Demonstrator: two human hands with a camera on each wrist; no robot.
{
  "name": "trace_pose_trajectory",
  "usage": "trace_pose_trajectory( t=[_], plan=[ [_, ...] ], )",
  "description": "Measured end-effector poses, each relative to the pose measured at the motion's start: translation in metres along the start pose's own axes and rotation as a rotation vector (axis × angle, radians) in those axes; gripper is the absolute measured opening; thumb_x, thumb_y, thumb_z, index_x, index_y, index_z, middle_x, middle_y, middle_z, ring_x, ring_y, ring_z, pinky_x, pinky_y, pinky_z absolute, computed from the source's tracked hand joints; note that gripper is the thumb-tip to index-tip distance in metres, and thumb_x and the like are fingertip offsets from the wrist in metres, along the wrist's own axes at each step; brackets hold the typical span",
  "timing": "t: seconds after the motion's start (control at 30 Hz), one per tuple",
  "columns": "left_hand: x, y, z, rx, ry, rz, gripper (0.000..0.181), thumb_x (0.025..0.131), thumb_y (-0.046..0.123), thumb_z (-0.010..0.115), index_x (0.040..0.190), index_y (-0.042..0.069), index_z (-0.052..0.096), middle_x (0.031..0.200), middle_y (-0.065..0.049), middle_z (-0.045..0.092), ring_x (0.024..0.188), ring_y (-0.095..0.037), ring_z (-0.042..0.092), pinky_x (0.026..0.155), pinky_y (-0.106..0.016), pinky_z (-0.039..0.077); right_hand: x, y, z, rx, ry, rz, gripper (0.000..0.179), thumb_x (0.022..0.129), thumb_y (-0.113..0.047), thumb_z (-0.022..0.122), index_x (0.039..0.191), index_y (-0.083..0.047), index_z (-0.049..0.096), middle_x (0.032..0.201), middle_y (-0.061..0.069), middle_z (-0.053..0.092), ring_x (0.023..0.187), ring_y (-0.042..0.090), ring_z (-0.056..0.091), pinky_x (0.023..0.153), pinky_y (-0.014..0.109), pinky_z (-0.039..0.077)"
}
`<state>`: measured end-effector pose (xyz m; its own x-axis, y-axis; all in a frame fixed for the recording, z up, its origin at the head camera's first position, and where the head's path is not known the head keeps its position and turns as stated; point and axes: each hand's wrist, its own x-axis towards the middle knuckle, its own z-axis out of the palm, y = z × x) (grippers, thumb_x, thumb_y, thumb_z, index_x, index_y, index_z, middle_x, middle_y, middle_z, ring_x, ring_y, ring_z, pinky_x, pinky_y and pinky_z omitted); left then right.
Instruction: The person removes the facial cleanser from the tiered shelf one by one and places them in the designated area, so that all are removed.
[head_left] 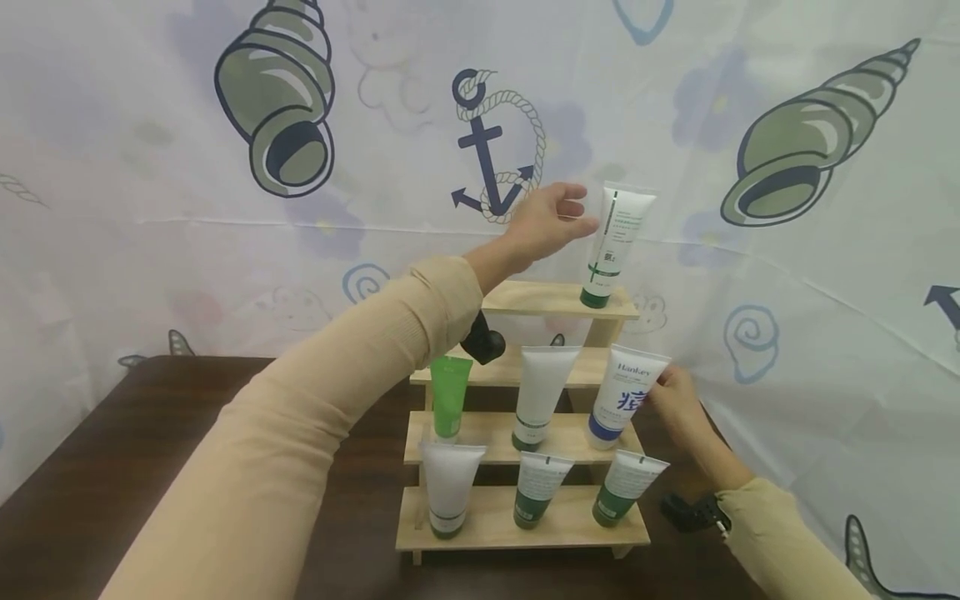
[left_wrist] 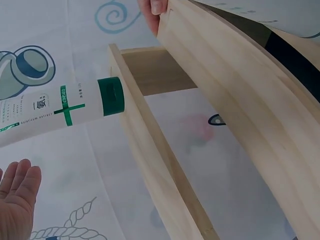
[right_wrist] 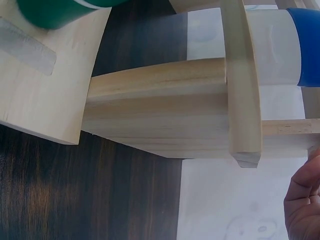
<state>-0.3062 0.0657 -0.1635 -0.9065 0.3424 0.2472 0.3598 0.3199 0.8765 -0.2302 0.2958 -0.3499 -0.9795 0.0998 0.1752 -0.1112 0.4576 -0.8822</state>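
My left hand (head_left: 547, 221) is raised beside a white tube with a green cap (head_left: 617, 242), which stands cap-down at the right of the top shelf. In the left wrist view the fingers (left_wrist: 22, 187) are extended, with a gap between them and the tube. Low on the right, my right hand (head_left: 677, 400) grips the end of a shelf on the stepped wooden display stand (head_left: 525, 537); the left wrist view shows its fingertips (left_wrist: 150, 12) against the board. The white tube with a blue cap (head_left: 626, 392) partly covers this hand in the head view.
Lower shelves carry a green tube (head_left: 449, 396), a plain white tube (head_left: 543, 392), another white tube (head_left: 452, 483) and two small green-and-white tubes (head_left: 540, 487). The stand is on a dark wooden table (head_left: 187, 467), before a patterned cloth (head_left: 405, 167).
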Motion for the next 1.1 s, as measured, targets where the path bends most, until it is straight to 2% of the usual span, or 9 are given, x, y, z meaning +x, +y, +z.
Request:
trace_pose_trajectory(
  t=[0.33, 0.7, 0.83, 1.1],
  plan=[
    [0.008, 0.003, 0.010, 0.026, -0.028, 0.021, 0.057, 0.088, 0.019, 0.066, 0.140, 0.011, 0.042, 0.135, -0.007, 0.054, 0.122, -0.015, 0.052, 0.094, -0.024, 0.048, 0.001, 0.003, 0.000, -0.045, -0.001, -0.033, 0.022, 0.090, 0.000, 0.048, 0.105, 0.014, 0.057, 0.076, -0.001, 0.063, 0.066, 0.005, 0.057, 0.061, 0.023, 0.051],
    [0.009, 0.009, 0.016, 0.046, -0.037, 0.036, 0.057, 0.089, 0.019, 0.066, 0.140, 0.011, 0.041, 0.134, -0.005, 0.055, 0.121, -0.013, 0.052, 0.094, -0.021, 0.047, 0.000, 0.000, -0.004, -0.048, -0.008, -0.041, 0.023, 0.091, 0.000, 0.047, 0.105, 0.015, 0.057, 0.074, -0.005, 0.062, 0.065, 0.004, 0.056, 0.059, 0.023, 0.050],
    [0.010, 0.010, 0.018, 0.055, -0.035, 0.040, 0.056, 0.089, 0.018, 0.066, 0.140, 0.011, 0.042, 0.132, -0.004, 0.055, 0.120, -0.013, 0.053, 0.093, -0.020, 0.047, -0.001, 0.000, -0.005, -0.030, -0.015, -0.035, 0.025, 0.093, -0.002, 0.047, 0.107, 0.016, 0.056, 0.071, -0.011, 0.060, 0.064, 0.004, 0.056, 0.058, 0.024, 0.050],
    [0.012, 0.012, 0.021, 0.069, 0.007, 0.046, 0.041, 0.089, 0.016, 0.065, 0.128, 0.011, 0.050, 0.125, -0.002, 0.059, 0.114, -0.011, 0.055, 0.089, -0.019, 0.048, 0.000, 0.000, -0.004, -0.005, -0.037, -0.034, 0.023, 0.093, -0.003, 0.047, 0.104, 0.015, 0.056, 0.069, -0.015, 0.058, 0.064, 0.004, 0.055, 0.058, 0.022, 0.049]
  ],
)
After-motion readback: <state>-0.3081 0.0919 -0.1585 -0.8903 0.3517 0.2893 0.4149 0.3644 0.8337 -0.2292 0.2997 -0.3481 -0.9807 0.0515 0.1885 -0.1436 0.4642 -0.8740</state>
